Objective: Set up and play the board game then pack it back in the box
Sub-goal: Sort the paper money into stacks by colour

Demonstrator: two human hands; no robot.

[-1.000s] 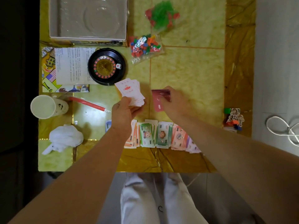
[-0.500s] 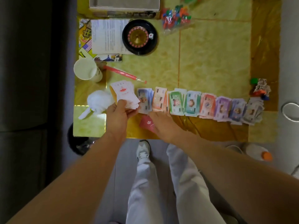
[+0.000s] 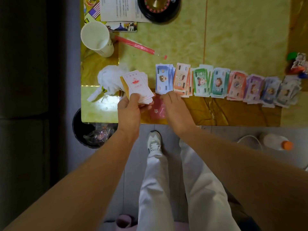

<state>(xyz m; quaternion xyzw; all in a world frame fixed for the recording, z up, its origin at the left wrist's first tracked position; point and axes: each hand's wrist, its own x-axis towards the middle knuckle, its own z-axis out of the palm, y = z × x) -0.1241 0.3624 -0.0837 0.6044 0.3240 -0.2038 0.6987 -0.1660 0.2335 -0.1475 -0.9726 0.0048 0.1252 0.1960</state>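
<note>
The left hand (image 3: pixel 129 112) grips a fanned stack of white cards (image 3: pixel 137 85) above the near edge of the table (image 3: pixel 233 39). Just beside it, the right hand (image 3: pixel 175 110) rests relaxed fingers on a red card (image 3: pixel 156 109) lying flat there. Beyond them a row of play-money piles (image 3: pixel 218 82) stretches rightward.

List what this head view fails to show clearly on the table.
Head view only.
Red card: the right hand covers part; grip unclear.
Roulette wheel and game board: cut by the top edge.
Card stack in the left hand: print too small, lower cards hidden.
Toy figures: cut by right edge.
</note>
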